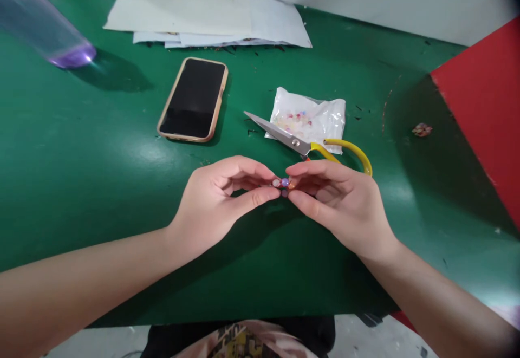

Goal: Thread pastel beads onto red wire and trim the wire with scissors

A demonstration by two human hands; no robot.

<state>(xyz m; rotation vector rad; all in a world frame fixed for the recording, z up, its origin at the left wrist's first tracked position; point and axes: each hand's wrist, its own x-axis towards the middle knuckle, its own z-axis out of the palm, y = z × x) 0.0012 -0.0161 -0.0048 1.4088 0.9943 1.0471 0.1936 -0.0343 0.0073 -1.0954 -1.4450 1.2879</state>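
Observation:
Between my fingertips is a short string of small coloured beads (285, 183), with white, purple and orange ones showing. My left hand (227, 195) pinches it from the left, thumb below and fingers above. From the other side my right hand (341, 198) closes thumb and fingertips on the same beads. The fingers hide the rest of the string. Just beyond my hands lie scissors (298, 144) with yellow handles, partly behind my right hand. Their blades rest over the edge of a clear and white plastic packet (325, 122) with loose beads inside.
A phone (193, 99) in a tan case lies on the green table (101, 184). Papers (203, 8) are stacked at the back, a purple-tinted bottle (49, 22) at far left. Right are a red panel (483, 92), a small crumpled bit (422, 129) and a thin thread (387, 106).

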